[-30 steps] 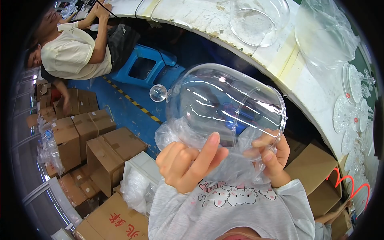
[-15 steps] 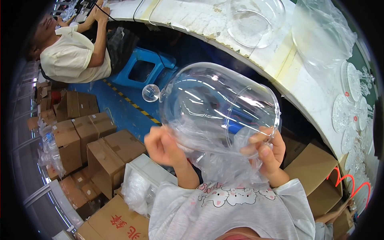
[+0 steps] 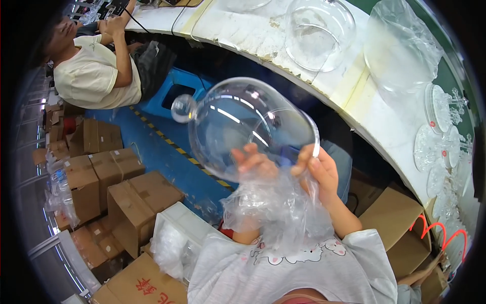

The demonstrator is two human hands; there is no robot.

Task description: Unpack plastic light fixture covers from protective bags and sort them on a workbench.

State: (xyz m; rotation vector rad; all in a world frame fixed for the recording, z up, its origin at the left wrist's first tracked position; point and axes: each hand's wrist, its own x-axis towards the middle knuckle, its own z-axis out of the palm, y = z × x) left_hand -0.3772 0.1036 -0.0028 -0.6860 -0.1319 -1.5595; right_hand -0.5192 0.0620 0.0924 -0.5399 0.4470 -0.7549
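Note:
A clear plastic dome cover (image 3: 223, 119) with a round ball knob (image 3: 184, 108) is held up before me, tilted with the knob toward the left. My right hand (image 3: 320, 175) pinches its rim, with part of a thin clear plastic bag (image 3: 276, 205) bunched beneath its fingers. Below the dome, my left hand (image 3: 254, 161) has its fingers bent and apart beside the dome's lower side. Crumpled film covers its palm and wrist, and the fingers are slightly blurred.
A white worktable (image 3: 349, 76) curves across the top and right, bearing another clear dome (image 3: 320, 35), a large plastic bag (image 3: 402, 48) and clear plastic parts (image 3: 438, 109). Cardboard boxes (image 3: 144, 202) and a white bin (image 3: 190, 223) stand lower left. A co-worker (image 3: 96, 76) sits near a blue stool (image 3: 174, 83).
The dome has tipped and shifted left. My left hand has moved right, from beside the dome to behind the bunched film. My right hand keeps hold of the rim.

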